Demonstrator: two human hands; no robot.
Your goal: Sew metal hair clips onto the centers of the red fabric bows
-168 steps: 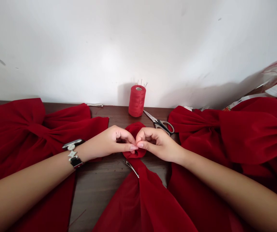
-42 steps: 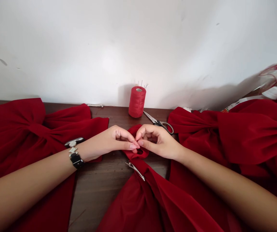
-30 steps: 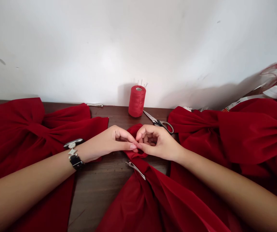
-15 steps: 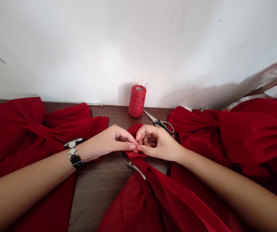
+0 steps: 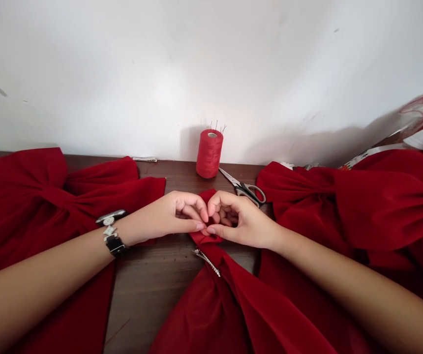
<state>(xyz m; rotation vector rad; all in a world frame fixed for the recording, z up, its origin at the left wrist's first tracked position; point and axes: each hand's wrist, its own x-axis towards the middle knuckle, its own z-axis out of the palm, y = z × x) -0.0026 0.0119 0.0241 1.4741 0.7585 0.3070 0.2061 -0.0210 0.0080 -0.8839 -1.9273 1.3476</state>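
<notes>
- Since the earlier view, both hands have closed in on the knot of red cloth (image 5: 207, 237), and the small opening in it no longer shows.
- The left hand (image 5: 180, 215) and right hand (image 5: 243, 219) meet there, fingers curled, with the thumbs pressed together on the cloth; which fingertips grip it, I cannot tell.
- The knot sits at the neck of a red bow, gathered tight, with a metal hair clip (image 5: 206, 261) lying along the cloth just below, apparently to keep the gather in place.
- Farther back on the wooden table (image 5: 141, 305), a red thread spool (image 5: 209, 155) doubles as a holder, pins (image 5: 216, 125) standing in its core.
- Scissors (image 5: 246, 191) lie within easy reach, just beside the right hand.
</notes>
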